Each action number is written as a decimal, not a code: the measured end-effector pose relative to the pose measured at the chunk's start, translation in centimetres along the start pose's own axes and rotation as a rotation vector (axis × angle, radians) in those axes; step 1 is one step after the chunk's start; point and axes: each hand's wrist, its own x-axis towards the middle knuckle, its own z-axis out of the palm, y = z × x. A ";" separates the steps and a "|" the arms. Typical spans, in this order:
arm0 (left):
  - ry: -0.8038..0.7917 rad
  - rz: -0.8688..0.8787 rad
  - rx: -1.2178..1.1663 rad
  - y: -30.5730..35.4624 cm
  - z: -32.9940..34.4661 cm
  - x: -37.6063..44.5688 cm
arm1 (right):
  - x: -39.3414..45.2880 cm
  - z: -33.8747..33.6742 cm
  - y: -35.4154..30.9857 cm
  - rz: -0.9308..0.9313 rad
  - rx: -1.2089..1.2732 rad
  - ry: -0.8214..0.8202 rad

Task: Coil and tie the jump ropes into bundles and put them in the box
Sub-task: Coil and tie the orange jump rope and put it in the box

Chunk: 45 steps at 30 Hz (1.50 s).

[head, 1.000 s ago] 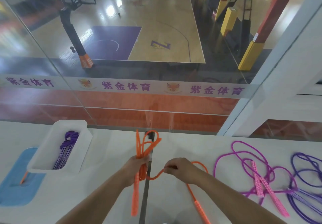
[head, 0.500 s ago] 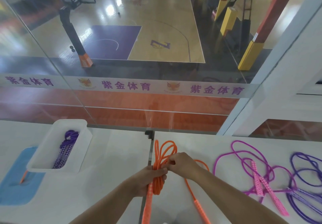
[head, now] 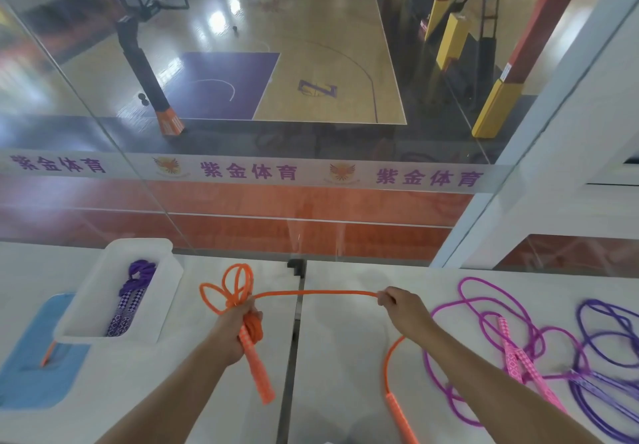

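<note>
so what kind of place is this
Most likely an indoor sports hall, seen from a raised area behind glass. Below lies a basketball court with a hoop stand. A banner with a logo runs along the glass, and jump ropes lie on the white table.

**Layout of the table**

The box (head: pixel 86 308) stands at the lower left of the frame, with a tied rope (head: pixel 133 296) in it. A mat (head: pixel 31 367) lies partly under the box. At the lower right, two loose ropes (head: pixel 484 319) (head: pixel 608 333) lie side by side.
</note>
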 end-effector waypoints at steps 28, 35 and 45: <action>-0.313 0.007 0.297 -5.3 6.7 -3.7 | -4.6 3.8 -6.8 -0.220 -0.109 -0.577; -0.327 0.012 0.646 -3.6 5.5 -3.7 | -4.0 2.5 -6.1 -0.345 -0.158 -0.429; -0.503 0.051 1.018 -6.0 5.6 -3.5 | -4.0 3.6 -6.6 -0.313 -0.327 -0.311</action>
